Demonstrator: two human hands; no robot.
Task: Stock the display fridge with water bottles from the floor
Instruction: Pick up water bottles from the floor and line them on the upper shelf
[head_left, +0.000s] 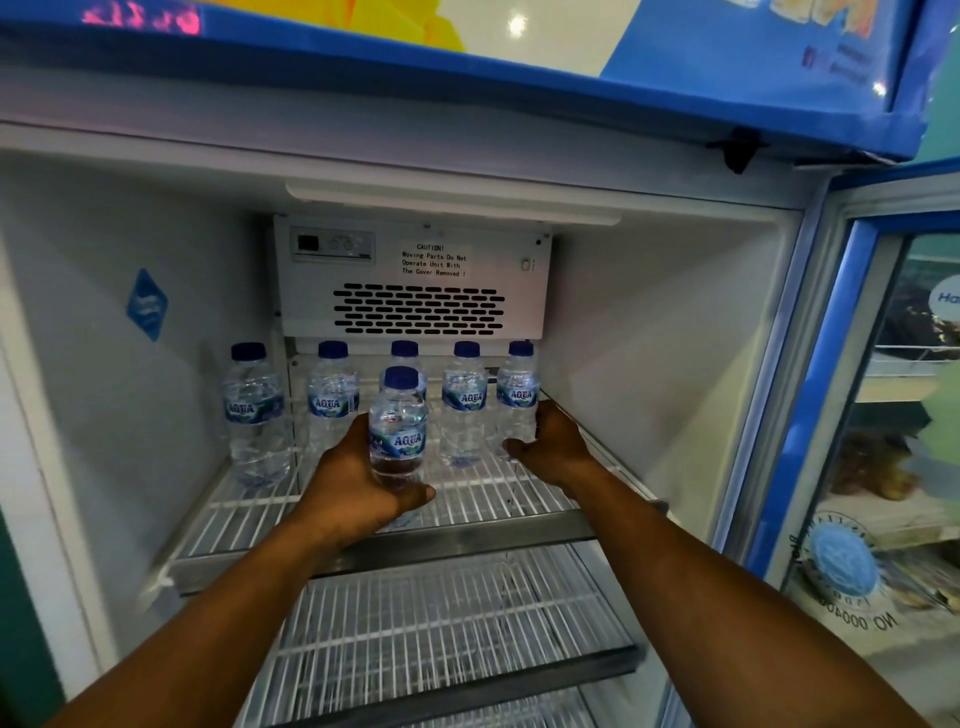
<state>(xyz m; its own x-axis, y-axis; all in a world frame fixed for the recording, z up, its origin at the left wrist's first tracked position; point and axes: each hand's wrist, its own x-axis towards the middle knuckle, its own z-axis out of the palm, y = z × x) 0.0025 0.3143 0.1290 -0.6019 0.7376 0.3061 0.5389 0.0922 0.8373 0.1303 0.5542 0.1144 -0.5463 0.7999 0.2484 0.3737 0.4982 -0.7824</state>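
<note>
The display fridge stands open in front of me, its top wire shelf holding several small blue-capped water bottles in a back row. My left hand grips one more water bottle upright, just above the shelf's middle front. My right hand is wrapped around the lower part of the rightmost bottle in the row, which stands against the right wall. Other bottles in the row stand at the far left, left of centre and right of centre; one is partly hidden behind the held bottle.
A second wire shelf lies below. The fan housing hangs at the back above the bottles. The glass door is swung open on the right, with stickers on it.
</note>
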